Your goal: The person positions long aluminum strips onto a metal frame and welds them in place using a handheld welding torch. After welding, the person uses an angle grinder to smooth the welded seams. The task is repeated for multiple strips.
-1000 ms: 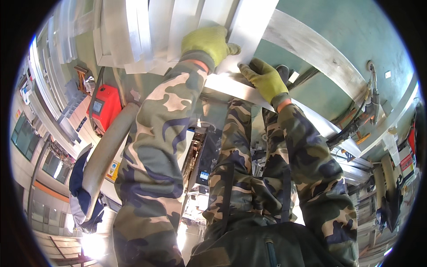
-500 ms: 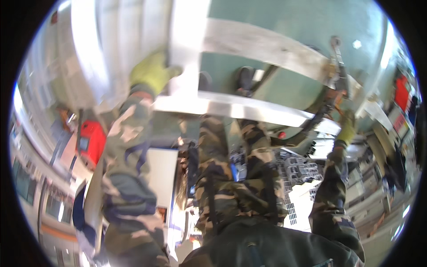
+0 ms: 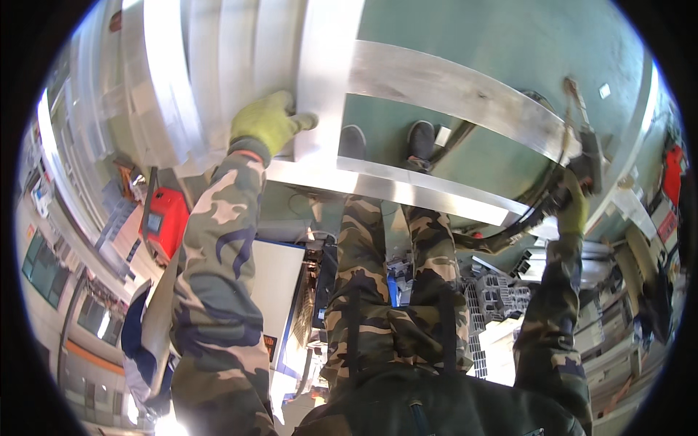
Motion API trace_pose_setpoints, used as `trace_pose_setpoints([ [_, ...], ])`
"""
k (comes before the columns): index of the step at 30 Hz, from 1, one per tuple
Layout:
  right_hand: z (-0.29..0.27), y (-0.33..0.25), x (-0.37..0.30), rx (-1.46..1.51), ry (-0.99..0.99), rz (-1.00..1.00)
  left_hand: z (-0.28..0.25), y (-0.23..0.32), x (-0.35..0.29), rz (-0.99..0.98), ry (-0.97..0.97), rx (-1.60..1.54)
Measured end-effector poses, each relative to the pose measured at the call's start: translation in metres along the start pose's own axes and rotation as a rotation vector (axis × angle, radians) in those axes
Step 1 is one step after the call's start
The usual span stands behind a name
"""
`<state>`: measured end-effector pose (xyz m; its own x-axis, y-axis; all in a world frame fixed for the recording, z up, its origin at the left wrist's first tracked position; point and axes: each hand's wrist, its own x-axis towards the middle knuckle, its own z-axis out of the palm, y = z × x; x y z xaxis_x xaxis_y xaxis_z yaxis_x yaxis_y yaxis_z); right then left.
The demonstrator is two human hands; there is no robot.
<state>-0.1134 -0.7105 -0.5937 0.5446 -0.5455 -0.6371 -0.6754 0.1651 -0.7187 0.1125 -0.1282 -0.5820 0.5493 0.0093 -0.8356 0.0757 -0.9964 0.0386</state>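
My left hand [image 3: 267,120], in a yellow-green glove, grips the upright bar of a silver aluminium frame [image 3: 324,65] that lies on a green surface [image 3: 502,43]. Two long cross bars [image 3: 451,86] run right from that upright. My right hand [image 3: 573,209], also gloved, is stretched far to the right and closed around a dark hand tool [image 3: 586,154] with a thick black hose [image 3: 509,231]. The tool's tip sits at the right end of the upper cross bar. My shoes [image 3: 420,138] stand between the two cross bars.
More aluminium profiles [image 3: 182,80] are stacked to the left of the frame. A red box-shaped machine [image 3: 169,218] stands lower left. A pile of short grey profile cut-offs [image 3: 494,294] lies between my legs and right arm. Racks and windows line the left edge.
My right hand left the frame's lower cross bar, swung far right and took hold of the hosed tool. My left hand stayed on the upright bar.
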Motion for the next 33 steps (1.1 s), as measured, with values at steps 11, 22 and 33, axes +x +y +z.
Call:
trace_pose_setpoints([
  [11, 0.104, -0.088, -0.057, -0.096, -0.382, -0.285, 0.0, -0.005, -0.007, -0.011, 0.018, -0.043],
  [22, 0.19, -0.089, -0.053, 0.129, -0.733, -0.083, 0.009, -0.011, 0.007, 0.018, 0.042, 0.003],
  [33, 0.08, -0.161, -0.109, -0.53, -0.5, -0.332, 0.007, -0.01, 0.001, 0.036, 0.011, -0.007],
])
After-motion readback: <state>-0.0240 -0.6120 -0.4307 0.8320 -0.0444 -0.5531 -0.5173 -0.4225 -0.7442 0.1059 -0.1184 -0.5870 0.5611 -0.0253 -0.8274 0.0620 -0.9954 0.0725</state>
